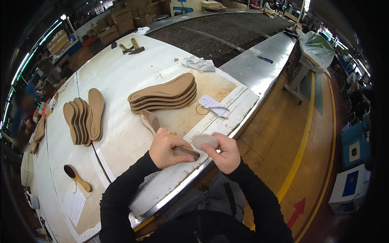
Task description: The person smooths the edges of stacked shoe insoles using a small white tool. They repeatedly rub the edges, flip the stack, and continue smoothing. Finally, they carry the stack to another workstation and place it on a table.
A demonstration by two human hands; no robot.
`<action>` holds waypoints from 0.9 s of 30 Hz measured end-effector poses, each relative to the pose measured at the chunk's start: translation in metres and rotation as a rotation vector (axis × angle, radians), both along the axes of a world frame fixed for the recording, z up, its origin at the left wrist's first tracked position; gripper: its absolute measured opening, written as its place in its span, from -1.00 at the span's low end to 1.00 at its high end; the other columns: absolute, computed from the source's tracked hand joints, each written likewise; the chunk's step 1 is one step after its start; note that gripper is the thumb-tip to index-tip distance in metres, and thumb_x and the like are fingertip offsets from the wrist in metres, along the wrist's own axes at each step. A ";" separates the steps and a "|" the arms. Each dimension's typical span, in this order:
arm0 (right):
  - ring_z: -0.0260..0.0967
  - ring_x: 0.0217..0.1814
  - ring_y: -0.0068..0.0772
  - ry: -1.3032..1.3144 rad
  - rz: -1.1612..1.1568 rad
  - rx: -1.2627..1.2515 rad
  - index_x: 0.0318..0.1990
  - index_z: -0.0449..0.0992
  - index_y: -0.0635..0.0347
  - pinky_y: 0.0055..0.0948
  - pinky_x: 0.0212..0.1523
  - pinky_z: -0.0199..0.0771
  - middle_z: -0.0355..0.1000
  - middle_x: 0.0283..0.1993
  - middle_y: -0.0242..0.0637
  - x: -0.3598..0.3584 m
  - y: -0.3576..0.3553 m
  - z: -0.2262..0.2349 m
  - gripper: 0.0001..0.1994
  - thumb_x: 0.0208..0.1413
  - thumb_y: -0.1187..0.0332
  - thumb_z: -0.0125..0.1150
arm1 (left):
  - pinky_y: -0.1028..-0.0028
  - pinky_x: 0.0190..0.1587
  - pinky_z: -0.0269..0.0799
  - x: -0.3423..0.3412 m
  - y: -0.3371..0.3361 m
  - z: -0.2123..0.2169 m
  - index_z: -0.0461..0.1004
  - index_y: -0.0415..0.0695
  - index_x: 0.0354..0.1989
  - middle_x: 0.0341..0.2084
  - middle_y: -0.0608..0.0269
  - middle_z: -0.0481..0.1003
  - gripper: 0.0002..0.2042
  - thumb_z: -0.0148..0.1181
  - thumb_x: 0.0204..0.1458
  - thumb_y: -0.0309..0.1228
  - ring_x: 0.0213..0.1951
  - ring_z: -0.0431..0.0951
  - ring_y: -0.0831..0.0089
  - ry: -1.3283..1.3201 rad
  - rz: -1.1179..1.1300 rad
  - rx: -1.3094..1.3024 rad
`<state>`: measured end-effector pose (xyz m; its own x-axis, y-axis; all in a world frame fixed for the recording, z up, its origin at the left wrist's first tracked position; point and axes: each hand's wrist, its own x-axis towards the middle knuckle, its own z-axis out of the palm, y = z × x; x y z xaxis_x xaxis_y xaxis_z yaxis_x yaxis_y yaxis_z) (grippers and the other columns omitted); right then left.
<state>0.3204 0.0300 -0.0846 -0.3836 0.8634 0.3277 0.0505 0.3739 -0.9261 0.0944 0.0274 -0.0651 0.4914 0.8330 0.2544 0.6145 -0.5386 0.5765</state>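
Observation:
My left hand (166, 148) presses down on the heel end of a tan shoe insole (150, 121) that lies on the white worktable (121, 73) near its front edge. My right hand (225, 153) holds a small pale oval pad (205, 141) just beside that heel end. A stack of tan insoles (164, 93) lies just beyond the single insole. A fanned row of more insoles (84, 117) lies further left.
A wooden-handled brush (77, 177) lies on a paper sheet at the near left. A white tag with a metal ring (210, 107) and a crumpled cloth (198, 64) sit on the table's right side; hammers (131, 47) lie at the far end. A dark mesh conveyor (219, 32) runs behind.

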 end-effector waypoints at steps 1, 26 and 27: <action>0.30 -0.51 -0.54 -0.084 0.006 0.144 -0.27 0.48 0.34 -0.56 -0.49 0.29 0.37 -0.45 -0.34 -0.004 0.002 0.007 -0.87 0.11 0.46 0.24 | 0.38 -0.24 0.06 0.001 0.001 0.000 0.64 0.04 -0.48 -0.63 0.43 0.51 -0.71 0.48 -0.30 -0.06 -0.48 0.46 0.39 0.014 0.010 0.010; 0.35 -0.51 -0.12 -0.127 -0.285 0.287 -0.38 0.47 0.31 -0.36 -0.51 0.32 0.35 -0.48 -0.15 0.003 -0.054 -0.037 -0.90 -0.01 0.52 0.29 | 0.27 -0.06 0.11 0.017 -0.026 0.012 0.59 0.04 -0.43 -0.51 0.35 0.50 -0.78 0.40 -0.22 -0.16 -0.32 0.51 0.33 0.279 -0.046 0.165; 0.33 -0.53 -0.15 -0.118 -0.262 0.326 -0.38 0.47 0.31 -0.37 -0.52 0.29 0.33 -0.50 -0.16 0.003 -0.054 -0.034 -0.91 0.00 0.54 0.28 | 0.24 -0.03 0.11 0.019 -0.027 0.013 0.58 0.04 -0.43 -0.51 0.35 0.49 -0.78 0.40 -0.21 -0.17 -0.31 0.52 0.32 0.347 -0.045 0.166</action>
